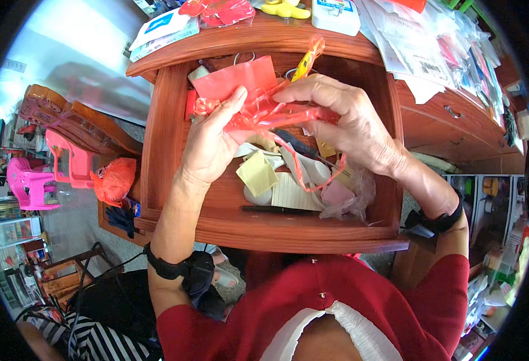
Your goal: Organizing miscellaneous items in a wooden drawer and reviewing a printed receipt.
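My left hand (210, 144) grips a bundle of red plastic strip (264, 113) above an open wooden drawer (165, 135), its thumb pressed on top. The fingers of my right hand (354, 122) pinch the same bundle from the other side. One loose loop of strip hangs down into the drawer. Behind the bundle, a flat red packet or card (237, 79) stands up by my left thumb. A yellow wrapped item (307, 63) sticks up beyond my right fingers; what holds it is hidden. Under my hands lie a yellow paper square (257, 173) and a dark-handled tool (296, 144).
The drawer also holds a black pen (278, 210), lined paper (291, 192) and a crumpled clear bag (357, 194). A white box (335, 18) and papers (408, 49) crowd the desk top. At left are a red bag (115, 180), a pink chair (30, 182) and a person's striped clothing (106, 338).
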Demonstrator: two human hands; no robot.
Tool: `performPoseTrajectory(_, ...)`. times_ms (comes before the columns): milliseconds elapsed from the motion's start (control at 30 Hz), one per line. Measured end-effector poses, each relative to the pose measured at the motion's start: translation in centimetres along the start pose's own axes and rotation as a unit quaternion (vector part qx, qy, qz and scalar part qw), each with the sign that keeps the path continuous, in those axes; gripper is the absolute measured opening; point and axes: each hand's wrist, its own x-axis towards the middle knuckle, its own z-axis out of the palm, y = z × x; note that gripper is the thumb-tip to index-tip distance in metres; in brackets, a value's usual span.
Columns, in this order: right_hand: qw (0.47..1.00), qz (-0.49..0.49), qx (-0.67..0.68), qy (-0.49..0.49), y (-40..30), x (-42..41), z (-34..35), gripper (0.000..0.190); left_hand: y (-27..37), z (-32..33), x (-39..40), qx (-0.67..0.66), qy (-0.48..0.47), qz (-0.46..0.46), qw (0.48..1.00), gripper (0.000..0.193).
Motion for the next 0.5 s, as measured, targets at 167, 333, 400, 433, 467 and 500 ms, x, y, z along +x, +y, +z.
performPoseTrajectory(167,0.991,0.11,0.067,-0.021,0.7,-0.6,-0.4,0.033,0.0,-0.2,0.3,0.014,0.033,0.021,0.999,0.027)
performPoseTrajectory(333,0.988,0.14,0.023,-0.063,1.5,-0.9,-0.9,0.046,0.5,0.2,0.2,0.015,-0.002,-0.006,1.0,0.03)
performPoseTrajectory(400,0.987,0.133,0.062,-0.068,1.5,-1.0,-0.8,0.049,0.2,0.0,0.1,0.002,0.008,-0.008,1.0,0.032)
performPoseTrajectory(433,0.991,0.091,0.063,-0.077,2.7,-1.2,-0.4,0.044,0.2,-0.2,0.3,0.001,0.011,-0.013,1.0,0.032)
performPoseTrajectory(467,0.96,0.191,0.123,-0.166,2.2,-0.8,-0.9,0.034,0.1,-0.2,0.4,0.012,0.03,-0.007,0.999,0.032)
performPoseTrajectory(500,0.941,0.217,0.164,-0.202,2.4,-0.7,-0.8,0.03,0.1,-0.1,0.4,0.024,0.05,0.0,0.998,0.032)
